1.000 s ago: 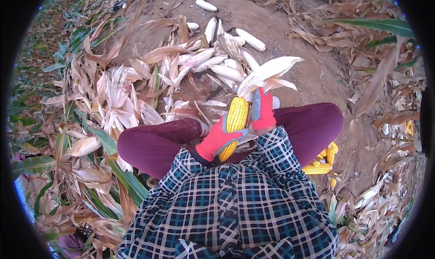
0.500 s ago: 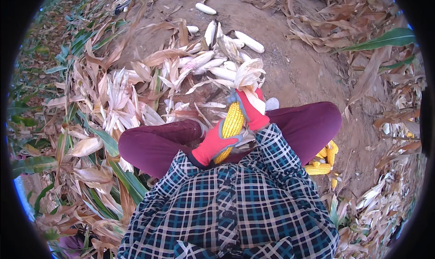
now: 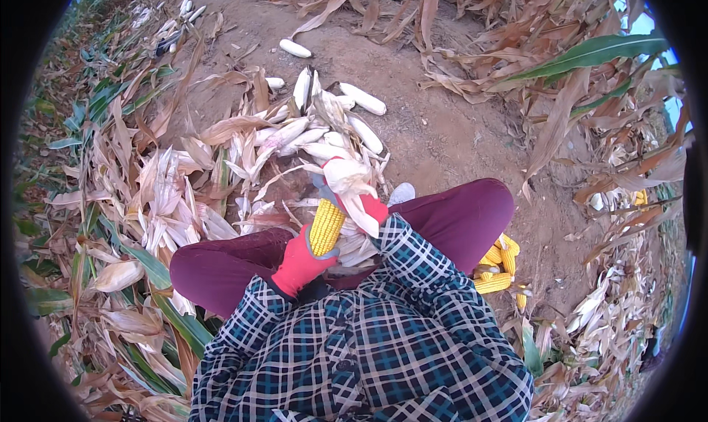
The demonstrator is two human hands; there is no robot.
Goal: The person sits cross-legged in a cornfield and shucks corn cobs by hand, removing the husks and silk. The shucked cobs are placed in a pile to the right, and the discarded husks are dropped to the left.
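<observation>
Between my crossed legs I hold a yellow corn cob point(image 3: 326, 227), its kernels bare along most of its length. My left hand point(image 3: 301, 261), in a red glove with grey palm, is wrapped round the cob's lower end. Gloved the same way, my right hand point(image 3: 369, 206) grips the far end, where peeled pale husk point(image 3: 349, 178) is bunched and hangs over the fingers. The cob's far tip and part of the right fingers are hidden by that husk.
Several unpeeled white ears point(image 3: 363, 98) lie on the dirt ahead. Dry husks point(image 3: 181, 201) heap at my left. Bare yellow cobs point(image 3: 493, 282) are piled beside my right knee point(image 3: 472, 215). Dry stalks and a long green leaf point(image 3: 590, 57) stand at the far right.
The view has shifted, so the scene sits further left. The husk has been drawn back over my right hand, and my left hand is now lower round the cob's base.
</observation>
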